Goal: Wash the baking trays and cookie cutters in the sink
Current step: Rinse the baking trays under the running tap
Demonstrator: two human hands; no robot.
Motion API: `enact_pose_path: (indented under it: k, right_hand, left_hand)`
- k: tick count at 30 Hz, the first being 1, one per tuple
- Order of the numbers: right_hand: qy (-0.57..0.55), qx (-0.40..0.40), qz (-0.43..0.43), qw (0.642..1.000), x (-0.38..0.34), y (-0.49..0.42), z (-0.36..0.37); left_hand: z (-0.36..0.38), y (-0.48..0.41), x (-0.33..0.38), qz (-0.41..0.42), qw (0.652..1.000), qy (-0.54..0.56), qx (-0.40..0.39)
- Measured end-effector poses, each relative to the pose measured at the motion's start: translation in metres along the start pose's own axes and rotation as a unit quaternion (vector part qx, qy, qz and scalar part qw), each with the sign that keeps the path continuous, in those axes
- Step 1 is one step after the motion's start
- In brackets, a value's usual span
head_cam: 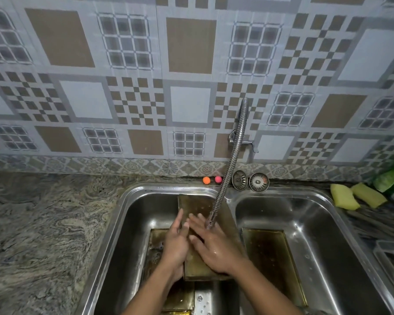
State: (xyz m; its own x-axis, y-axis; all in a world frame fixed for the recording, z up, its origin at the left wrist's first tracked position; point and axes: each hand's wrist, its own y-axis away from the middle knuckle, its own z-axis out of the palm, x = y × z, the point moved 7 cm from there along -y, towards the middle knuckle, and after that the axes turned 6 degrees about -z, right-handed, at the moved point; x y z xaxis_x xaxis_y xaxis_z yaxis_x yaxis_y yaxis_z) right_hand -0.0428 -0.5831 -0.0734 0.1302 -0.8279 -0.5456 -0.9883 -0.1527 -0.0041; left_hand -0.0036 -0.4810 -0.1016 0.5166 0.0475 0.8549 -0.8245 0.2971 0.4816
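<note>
Behind the left hand, tray edge hidden.

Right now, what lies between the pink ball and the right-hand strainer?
In the head view: the flexible faucet hose and the other strainer.
</note>
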Motion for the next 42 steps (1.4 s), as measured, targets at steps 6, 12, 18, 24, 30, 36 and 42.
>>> enact_pose_path:
  k: [6,12,18,24,30,36,42]
  right_hand:
    - [0.04,0.091,0.363,0.926,0.128,0.021,-0.05]
    - [0.007,0.03,0.019,0.999,0.029,0.028,-0.032]
    - [0.018,0.082,0.371,0.925,0.138,0.065,-0.059]
    - [0.032,0.069,0.09,0.993,0.031,0.026,-0.029]
    - [0.021,0.068,0.265,0.962,0.086,0.062,-0.032]
    - [0.08,0.041,0.136,0.987,0.04,0.029,-0.036]
    - [0.043,0.043,0.233,0.971,0.081,0.054,-0.034]
  left_hand:
    - [0.043,0.011,0.002,-0.018,0.994,-0.046,-0.101]
    - [0.058,-0.001,0.012,-0.002,0.994,-0.067,-0.082]
    - [0.059,0.005,-0.013,-0.045,0.993,-0.063,-0.094]
    - [0.065,0.001,0.004,0.0,0.998,0.0,-0.058]
    - [0.034,-0.005,-0.007,0.01,0.999,-0.001,-0.03]
    - [0.047,-0.003,-0.004,0.014,0.999,-0.008,-0.046]
    - [0.03,-0.002,-0.002,0.024,1.0,0.008,-0.014]
